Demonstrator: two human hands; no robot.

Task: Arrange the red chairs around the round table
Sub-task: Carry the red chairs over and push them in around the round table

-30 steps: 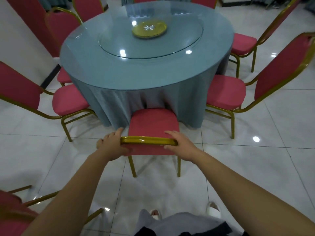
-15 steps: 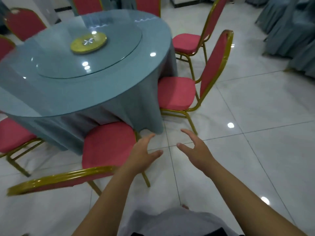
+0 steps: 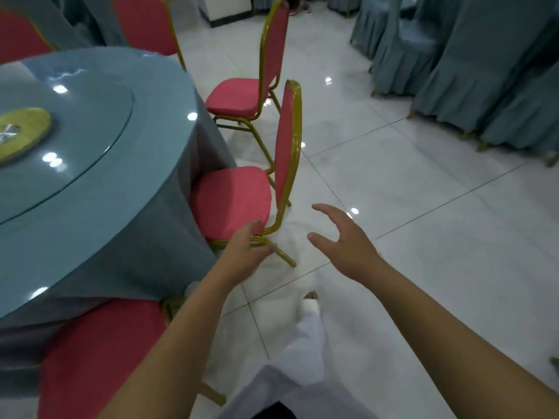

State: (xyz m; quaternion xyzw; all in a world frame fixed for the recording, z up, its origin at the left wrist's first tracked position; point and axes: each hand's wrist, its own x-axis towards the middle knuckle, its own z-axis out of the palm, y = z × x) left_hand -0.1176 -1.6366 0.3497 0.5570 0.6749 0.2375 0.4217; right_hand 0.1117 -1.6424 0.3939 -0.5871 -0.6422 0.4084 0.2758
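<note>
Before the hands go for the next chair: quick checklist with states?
1. The left hand free: ok, open, holding nothing.
2. The right hand free: ok, open, above the floor.
3. Contact with the nearest chair: cannot tell; the left fingertips overlap its seat corner.
4. Chair upright, seat toward the round table: ok.
5. Grip on the backrest: not ok, neither hand is on it.
</note>
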